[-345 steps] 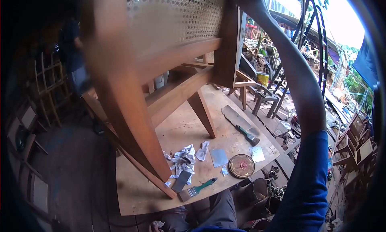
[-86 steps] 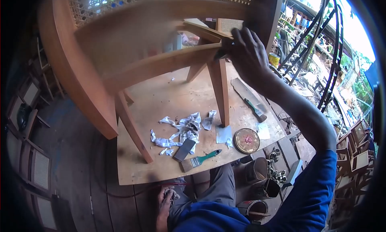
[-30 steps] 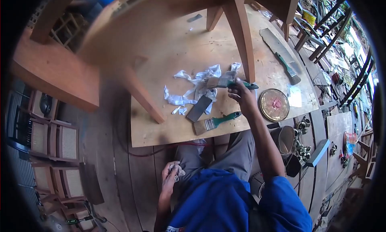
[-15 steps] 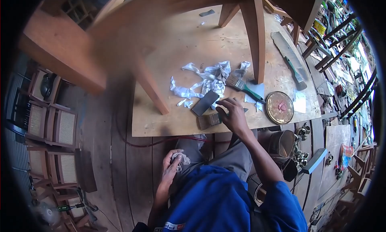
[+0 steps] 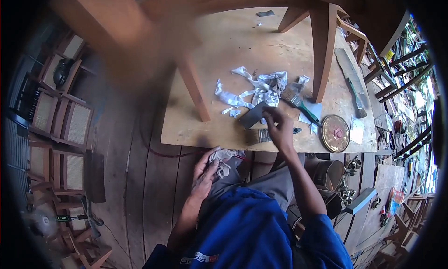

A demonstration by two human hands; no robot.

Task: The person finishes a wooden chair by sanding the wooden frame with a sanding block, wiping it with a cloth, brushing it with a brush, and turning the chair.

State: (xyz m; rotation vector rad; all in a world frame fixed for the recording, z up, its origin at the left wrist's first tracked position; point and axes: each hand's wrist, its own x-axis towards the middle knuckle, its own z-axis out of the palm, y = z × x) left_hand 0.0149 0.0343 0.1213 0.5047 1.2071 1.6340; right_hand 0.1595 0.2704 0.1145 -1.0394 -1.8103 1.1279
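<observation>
Touching the dark block (image 5: 251, 117) at its far-right end, the right hand (image 5: 278, 123) has half-curled fingers, any grip unclear. The block's long axis runs near-left to far-right over the table (image 5: 186, 134), beside white rags (image 5: 270, 86). The left hand (image 5: 204, 175) clasps a cloth (image 5: 223, 161).

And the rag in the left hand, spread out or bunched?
Bunched. The rag sits crumpled in the left hand, its creased folds heaped against the fingers.

From here I see a smooth wooden chair leg (image 5: 323, 54), crumpled matt cloth rags (image 5: 270, 86) and a shiny metal lid (image 5: 335, 134).
</observation>
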